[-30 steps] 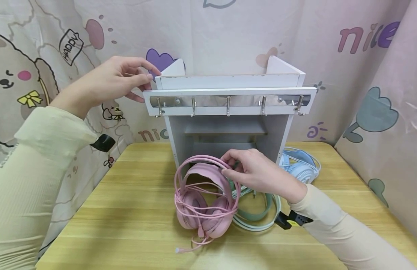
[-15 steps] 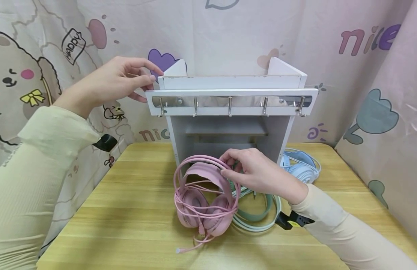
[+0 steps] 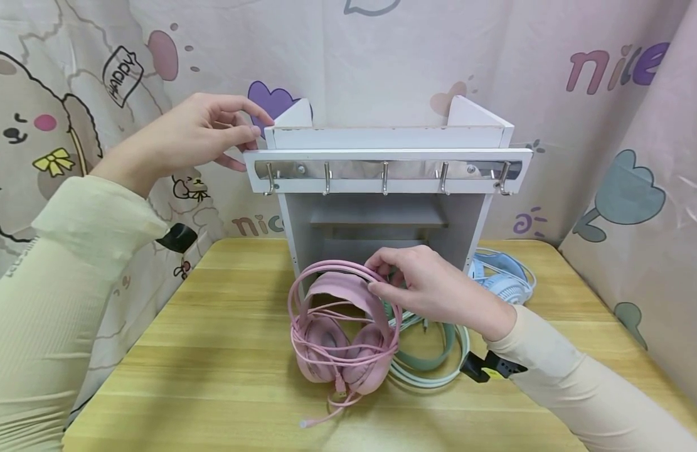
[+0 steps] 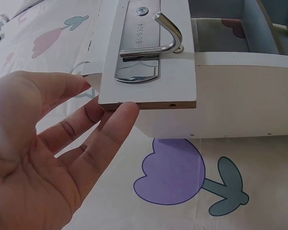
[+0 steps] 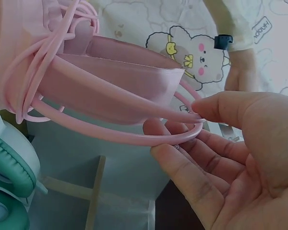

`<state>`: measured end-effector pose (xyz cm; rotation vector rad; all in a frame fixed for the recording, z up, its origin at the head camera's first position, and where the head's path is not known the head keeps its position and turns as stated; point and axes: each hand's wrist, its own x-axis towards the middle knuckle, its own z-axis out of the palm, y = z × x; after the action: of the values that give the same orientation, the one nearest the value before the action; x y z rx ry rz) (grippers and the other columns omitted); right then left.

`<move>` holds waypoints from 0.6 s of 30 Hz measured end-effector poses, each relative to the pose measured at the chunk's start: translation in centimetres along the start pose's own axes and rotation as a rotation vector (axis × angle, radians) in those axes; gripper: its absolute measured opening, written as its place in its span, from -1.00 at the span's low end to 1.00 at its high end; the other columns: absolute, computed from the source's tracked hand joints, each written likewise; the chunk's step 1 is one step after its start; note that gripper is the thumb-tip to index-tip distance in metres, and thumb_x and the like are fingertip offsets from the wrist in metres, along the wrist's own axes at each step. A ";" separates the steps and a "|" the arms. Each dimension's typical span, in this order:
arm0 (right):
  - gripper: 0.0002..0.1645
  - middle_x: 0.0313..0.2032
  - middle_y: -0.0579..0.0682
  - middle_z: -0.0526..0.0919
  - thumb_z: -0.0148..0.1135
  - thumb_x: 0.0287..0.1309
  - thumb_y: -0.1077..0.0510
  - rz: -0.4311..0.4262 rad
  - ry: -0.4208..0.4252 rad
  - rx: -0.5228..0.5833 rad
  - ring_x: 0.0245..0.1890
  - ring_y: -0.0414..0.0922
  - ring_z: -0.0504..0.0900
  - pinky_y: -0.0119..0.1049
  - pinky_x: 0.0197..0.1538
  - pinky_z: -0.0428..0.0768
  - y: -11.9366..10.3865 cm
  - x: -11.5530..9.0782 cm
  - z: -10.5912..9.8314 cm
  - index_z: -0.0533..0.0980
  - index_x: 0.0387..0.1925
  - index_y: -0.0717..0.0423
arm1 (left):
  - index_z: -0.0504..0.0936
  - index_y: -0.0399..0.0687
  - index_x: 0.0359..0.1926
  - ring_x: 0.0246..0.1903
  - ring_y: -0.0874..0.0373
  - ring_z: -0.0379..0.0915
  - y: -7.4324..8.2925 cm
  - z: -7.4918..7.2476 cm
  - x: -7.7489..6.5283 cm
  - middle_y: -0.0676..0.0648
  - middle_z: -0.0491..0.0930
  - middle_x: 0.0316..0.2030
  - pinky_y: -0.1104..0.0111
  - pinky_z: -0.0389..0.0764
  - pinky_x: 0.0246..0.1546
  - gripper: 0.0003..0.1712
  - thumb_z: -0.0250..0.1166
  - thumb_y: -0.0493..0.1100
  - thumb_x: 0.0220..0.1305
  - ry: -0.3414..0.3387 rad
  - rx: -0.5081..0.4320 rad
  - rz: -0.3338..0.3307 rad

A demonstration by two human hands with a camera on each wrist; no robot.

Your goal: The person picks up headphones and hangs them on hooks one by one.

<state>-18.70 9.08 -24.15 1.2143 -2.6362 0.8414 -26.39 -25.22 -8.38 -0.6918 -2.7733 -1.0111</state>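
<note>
My right hand (image 3: 424, 282) pinches the outer headband arch of pink headphones (image 3: 356, 290) between thumb and fingers, at its upper right. Their pink cable is wound around the ear cups, with a plug and a thin end dangling below. In the right wrist view the padded inner band of the pink headphones (image 5: 110, 88) faces the camera. My left hand (image 3: 212, 132) rests its fingers at the left end of a white hook board (image 3: 354, 185) on the front of a small white cabinet (image 3: 472, 213). In the left wrist view the fingertips (image 4: 127, 112) touch that board's end, below a metal hook (image 4: 151, 50).
Green headphones (image 3: 433, 363) lie on the wooden table (image 3: 224, 351) behind the pink ones, partly hidden by them and my right hand. Light blue headphones (image 3: 506, 285) lie beside the cabinet's right side. Several bare metal hooks line the board. Printed curtains (image 3: 376, 63) surround the table.
My right hand and the pink headphones have shifted very slightly left. The dangling cable end has swung a little to the right. My left hand stays at the board's end.
</note>
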 end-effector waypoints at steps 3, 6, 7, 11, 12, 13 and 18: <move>-0.79 -0.31 -0.23 0.71 0.25 0.38 0.06 -0.004 -0.005 0.002 -0.43 -0.44 0.62 -0.46 -0.37 0.69 -0.1 0.0 -0.1 0.60 -0.02 -0.01 | 0.55 0.17 0.20 -0.08 0.14 0.59 0.1 0.0 0.0 -0.08 0.56 -0.22 0.29 0.85 -0.25 -0.68 0.15 -0.03 0.50 0.004 0.004 0.000; -0.79 -0.32 -0.23 0.71 0.24 0.38 0.06 -0.007 -0.001 -0.008 -0.43 -0.44 0.62 -0.46 -0.37 0.68 -0.2 0.1 -0.2 0.60 -0.02 -0.01 | 0.55 0.17 0.20 -0.09 0.14 0.60 0.2 0.1 0.0 -0.07 0.56 -0.24 0.29 0.85 -0.26 -0.69 0.15 -0.03 0.50 0.007 0.009 -0.004; -0.79 -0.33 -0.24 0.71 0.25 0.38 0.06 -0.006 0.004 -0.016 -0.43 -0.42 0.62 -0.46 -0.38 0.68 -0.2 0.1 -0.3 0.60 -0.02 -0.01 | 0.55 0.17 0.20 -0.09 0.14 0.60 0.2 0.1 0.0 -0.07 0.56 -0.24 0.29 0.85 -0.26 -0.69 0.16 -0.03 0.50 0.007 0.008 -0.006; -0.79 -0.33 -0.29 0.70 0.27 0.36 0.06 -0.013 0.032 -0.043 -0.37 -0.39 0.64 -0.46 -0.36 0.68 -0.5 0.3 -0.5 0.60 -0.02 -0.04 | 0.55 0.17 0.19 -0.10 0.15 0.60 0.2 0.1 0.1 -0.07 0.57 -0.25 0.29 0.85 -0.26 -0.69 0.16 -0.03 0.50 0.009 0.016 -0.013; -0.79 -0.33 -0.29 0.70 0.27 0.36 0.06 -0.017 0.036 -0.045 -0.36 -0.38 0.64 -0.46 -0.35 0.68 -0.6 0.3 -0.5 0.60 -0.02 -0.04 | 0.55 0.18 0.20 -0.10 0.15 0.61 0.2 0.1 0.1 -0.06 0.57 -0.25 0.29 0.85 -0.26 -0.69 0.16 -0.02 0.50 0.009 0.019 -0.014; -0.80 -0.33 -0.30 0.70 0.28 0.36 0.06 -0.019 0.043 -0.051 -0.35 -0.38 0.64 -0.45 -0.35 0.69 -0.6 0.3 -0.6 0.60 -0.02 -0.05 | 0.55 0.18 0.20 -0.10 0.15 0.61 0.2 0.1 0.1 -0.07 0.57 -0.24 0.29 0.85 -0.26 -0.69 0.16 -0.02 0.50 0.010 0.023 -0.016; -0.80 -0.31 -0.33 0.70 0.28 0.36 0.05 -0.029 0.064 -0.073 -0.33 -0.42 0.64 -0.46 -0.31 0.70 -0.8 0.6 -0.8 0.60 -0.03 -0.07 | 0.55 0.19 0.20 -0.12 0.16 0.62 0.2 0.1 0.1 -0.07 0.57 -0.23 0.30 0.85 -0.27 -0.69 0.16 -0.02 0.50 0.011 0.036 -0.015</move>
<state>-18.67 8.69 -22.93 1.1837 -2.5687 0.7592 -26.43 -24.99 -8.29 -0.6591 -2.7844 -0.9623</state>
